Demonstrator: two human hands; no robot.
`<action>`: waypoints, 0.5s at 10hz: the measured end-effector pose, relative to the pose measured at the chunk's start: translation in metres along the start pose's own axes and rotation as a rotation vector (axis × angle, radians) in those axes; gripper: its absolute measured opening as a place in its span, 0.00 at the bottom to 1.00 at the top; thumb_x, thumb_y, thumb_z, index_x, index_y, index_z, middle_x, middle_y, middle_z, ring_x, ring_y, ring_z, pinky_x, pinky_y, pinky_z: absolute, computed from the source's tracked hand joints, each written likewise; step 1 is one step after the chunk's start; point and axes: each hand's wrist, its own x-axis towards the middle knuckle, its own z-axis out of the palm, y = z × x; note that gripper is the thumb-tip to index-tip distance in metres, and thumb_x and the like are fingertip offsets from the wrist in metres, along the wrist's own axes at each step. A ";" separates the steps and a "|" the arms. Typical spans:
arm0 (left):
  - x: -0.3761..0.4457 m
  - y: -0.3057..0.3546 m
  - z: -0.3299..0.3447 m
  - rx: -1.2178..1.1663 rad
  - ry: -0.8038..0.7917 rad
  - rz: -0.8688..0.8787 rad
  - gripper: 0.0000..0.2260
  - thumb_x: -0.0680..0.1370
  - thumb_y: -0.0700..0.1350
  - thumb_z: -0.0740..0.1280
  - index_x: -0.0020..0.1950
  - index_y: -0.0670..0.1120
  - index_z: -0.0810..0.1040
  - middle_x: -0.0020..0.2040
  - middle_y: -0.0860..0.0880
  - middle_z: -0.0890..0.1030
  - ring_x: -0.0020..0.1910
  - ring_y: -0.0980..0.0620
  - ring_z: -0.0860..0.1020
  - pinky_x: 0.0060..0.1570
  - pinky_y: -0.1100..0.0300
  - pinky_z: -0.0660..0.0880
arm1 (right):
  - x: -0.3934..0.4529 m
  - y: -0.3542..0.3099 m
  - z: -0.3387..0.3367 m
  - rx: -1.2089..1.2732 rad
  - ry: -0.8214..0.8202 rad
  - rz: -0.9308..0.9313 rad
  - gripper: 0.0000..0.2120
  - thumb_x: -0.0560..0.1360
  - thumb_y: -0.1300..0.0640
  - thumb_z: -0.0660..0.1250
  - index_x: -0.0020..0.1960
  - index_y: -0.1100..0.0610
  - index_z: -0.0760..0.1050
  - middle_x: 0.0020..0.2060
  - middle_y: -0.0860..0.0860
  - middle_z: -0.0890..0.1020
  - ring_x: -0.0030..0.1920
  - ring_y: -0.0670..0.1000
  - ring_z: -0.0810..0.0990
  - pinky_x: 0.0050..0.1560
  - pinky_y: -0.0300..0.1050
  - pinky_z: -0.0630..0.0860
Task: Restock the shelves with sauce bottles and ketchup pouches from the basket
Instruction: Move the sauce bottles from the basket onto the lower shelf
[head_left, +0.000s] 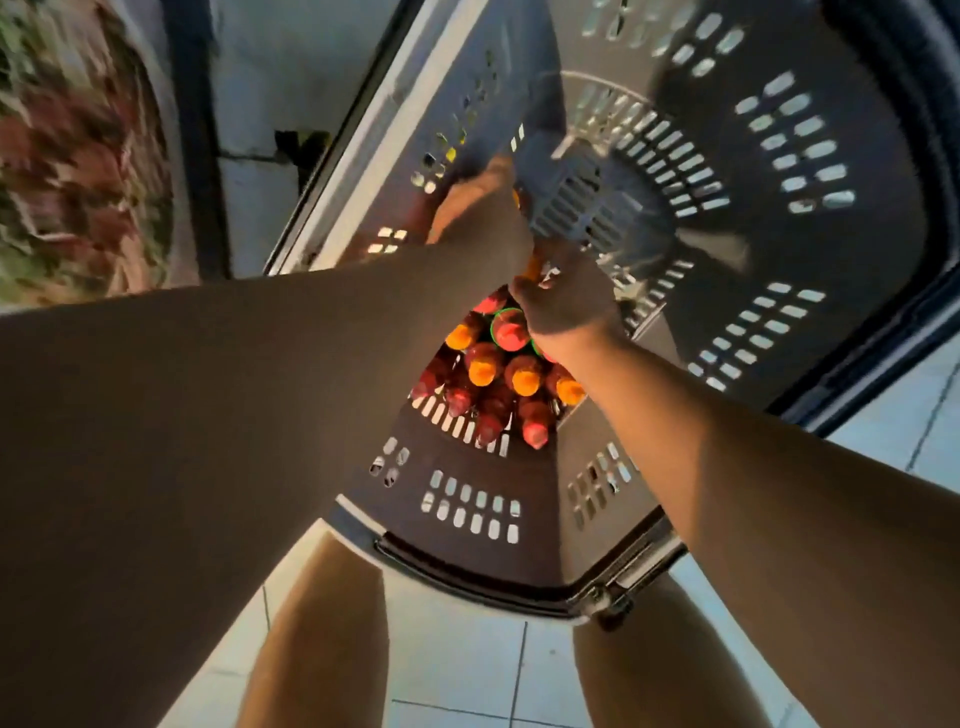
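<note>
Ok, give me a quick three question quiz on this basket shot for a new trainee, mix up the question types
1. True or false: both hands, the left hand and the right hand, are down inside the basket.
2. Multiple choice: the bottles in the basket have caps coloured A) blue and white, B) orange and red-pink, C) black only.
3. Short answer: what kind of floor does the basket stand on?

Key:
1. True.
2. B.
3. A light tiled floor.
</note>
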 end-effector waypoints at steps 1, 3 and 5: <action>0.023 0.007 0.004 0.050 0.068 -0.034 0.12 0.80 0.46 0.63 0.63 0.48 0.74 0.55 0.43 0.81 0.54 0.40 0.80 0.50 0.48 0.77 | 0.001 0.001 0.006 -0.033 0.009 -0.053 0.09 0.75 0.51 0.68 0.54 0.50 0.80 0.49 0.49 0.86 0.52 0.54 0.84 0.52 0.49 0.81; 0.015 0.001 -0.015 0.009 -0.051 0.081 0.12 0.78 0.40 0.68 0.61 0.47 0.74 0.52 0.42 0.82 0.46 0.41 0.80 0.38 0.56 0.72 | 0.004 -0.005 0.006 -0.199 0.004 -0.119 0.10 0.74 0.52 0.69 0.56 0.50 0.79 0.48 0.51 0.86 0.49 0.57 0.84 0.46 0.48 0.81; -0.014 -0.002 -0.029 -0.166 -0.057 0.055 0.09 0.76 0.47 0.70 0.53 0.54 0.73 0.42 0.49 0.81 0.37 0.48 0.80 0.34 0.58 0.73 | -0.022 -0.007 -0.008 -0.009 0.044 0.011 0.11 0.73 0.52 0.74 0.54 0.47 0.78 0.43 0.44 0.84 0.45 0.50 0.84 0.41 0.42 0.75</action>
